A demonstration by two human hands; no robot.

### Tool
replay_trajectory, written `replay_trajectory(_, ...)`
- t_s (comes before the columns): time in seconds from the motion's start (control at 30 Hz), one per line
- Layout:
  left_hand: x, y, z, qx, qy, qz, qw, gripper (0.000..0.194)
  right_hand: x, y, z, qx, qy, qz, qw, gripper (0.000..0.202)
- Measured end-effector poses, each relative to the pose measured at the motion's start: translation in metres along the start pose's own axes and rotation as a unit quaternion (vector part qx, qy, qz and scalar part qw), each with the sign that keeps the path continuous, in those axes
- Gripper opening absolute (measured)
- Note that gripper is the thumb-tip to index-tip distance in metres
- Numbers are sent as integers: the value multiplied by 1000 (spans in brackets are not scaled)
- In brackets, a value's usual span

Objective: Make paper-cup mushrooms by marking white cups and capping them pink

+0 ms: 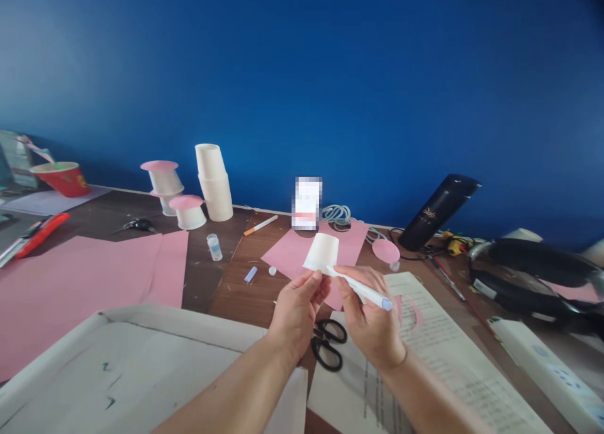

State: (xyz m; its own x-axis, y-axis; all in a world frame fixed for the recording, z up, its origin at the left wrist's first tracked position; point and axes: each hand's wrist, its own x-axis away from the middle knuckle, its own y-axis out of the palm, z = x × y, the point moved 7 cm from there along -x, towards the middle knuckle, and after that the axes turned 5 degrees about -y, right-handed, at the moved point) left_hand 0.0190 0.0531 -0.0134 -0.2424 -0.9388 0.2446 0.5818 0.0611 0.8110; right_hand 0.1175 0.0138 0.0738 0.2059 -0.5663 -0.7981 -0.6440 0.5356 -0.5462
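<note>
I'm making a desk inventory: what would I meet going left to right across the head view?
Red cup, tower of white cups, cigarette-like stick, handheld white cup, white pen, black bottle, white power strip.

White cup (323,251); pen (368,291) (right hand (376,321))

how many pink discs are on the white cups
3: a round pink paper disc tops the stacked white paper cups; a second disc lies between them, mostly hidden; a third disc sits on the white paper cup beside them. Others may be hidden.
</note>
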Motion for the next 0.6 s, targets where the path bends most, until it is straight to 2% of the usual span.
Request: replay_trajectory(0.6, -1, -2, -1, 9, -10, 14, 1000, 9, 1, -1, -1, -24, -7, -11, 1000, 17)
